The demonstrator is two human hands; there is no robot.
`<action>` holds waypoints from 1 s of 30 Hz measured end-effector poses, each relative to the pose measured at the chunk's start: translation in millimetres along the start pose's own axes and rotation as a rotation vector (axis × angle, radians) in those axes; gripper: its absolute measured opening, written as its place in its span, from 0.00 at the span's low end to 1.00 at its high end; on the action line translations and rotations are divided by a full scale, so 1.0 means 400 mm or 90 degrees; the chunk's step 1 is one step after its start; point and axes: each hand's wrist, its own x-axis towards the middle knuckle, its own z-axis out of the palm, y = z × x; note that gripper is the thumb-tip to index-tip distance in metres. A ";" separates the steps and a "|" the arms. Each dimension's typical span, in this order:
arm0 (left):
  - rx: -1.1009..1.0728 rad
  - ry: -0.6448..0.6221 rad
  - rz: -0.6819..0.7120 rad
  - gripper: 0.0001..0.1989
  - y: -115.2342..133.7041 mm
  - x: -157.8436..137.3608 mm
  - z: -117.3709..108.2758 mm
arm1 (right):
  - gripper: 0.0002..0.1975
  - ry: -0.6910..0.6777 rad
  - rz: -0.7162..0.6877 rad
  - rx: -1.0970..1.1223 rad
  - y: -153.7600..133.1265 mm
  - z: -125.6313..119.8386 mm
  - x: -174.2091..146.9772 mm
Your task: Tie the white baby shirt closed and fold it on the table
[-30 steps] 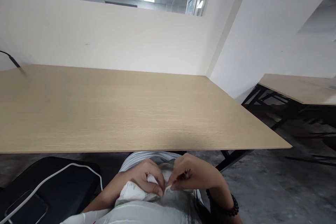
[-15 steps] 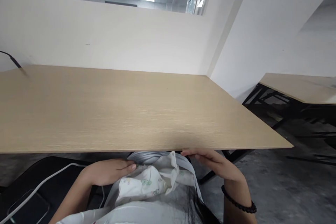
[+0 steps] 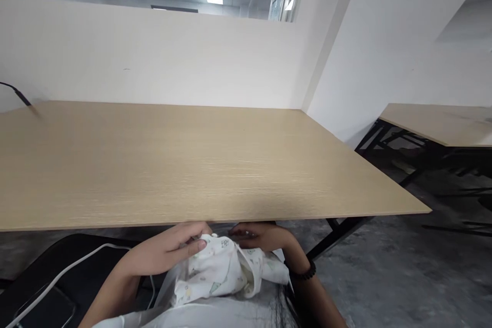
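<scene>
A bunched white cloth with small printed figures (image 3: 219,269) lies on my lap, just below the table's front edge. My left hand (image 3: 172,248) is closed on the cloth's upper left part, thumb on the near side and fingers on the far side. Round the cloth's upper right part curls my right hand (image 3: 265,237), a dark beaded bracelet (image 3: 305,271) on its wrist. Its fingertips are partly hidden behind the folds, close under the table edge.
The wooden table (image 3: 184,164) spans the view in front of me, backed by a white partition (image 3: 172,56). A white cable (image 3: 73,269) runs over a black chair (image 3: 46,292) at left. Another table (image 3: 442,123) stands at right.
My right hand has moved left and inward from beside my lap onto the cloth. The cloth is lifted and spread more, showing more print. My left hand has shifted slightly right and its grip has changed.
</scene>
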 end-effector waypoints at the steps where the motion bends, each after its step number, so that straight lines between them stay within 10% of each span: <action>1: -0.049 -0.001 0.030 0.16 0.002 -0.002 -0.002 | 0.12 -0.010 0.009 -0.003 -0.003 -0.001 -0.002; 10: -0.092 -0.016 -0.003 0.18 -0.003 0.025 0.019 | 0.17 0.049 -0.005 0.022 -0.072 -0.057 -0.117; 17: -0.181 -0.042 -0.076 0.31 -0.042 0.019 0.036 | 0.17 0.269 -0.126 0.108 -0.151 -0.091 -0.154; 26: -0.775 0.169 -0.005 0.25 -0.042 0.089 0.108 | 0.15 0.522 -0.188 0.102 -0.205 -0.126 -0.155; 30: -0.626 0.031 0.008 0.19 -0.041 0.044 0.052 | 0.17 0.476 -0.158 0.063 -0.221 -0.150 -0.197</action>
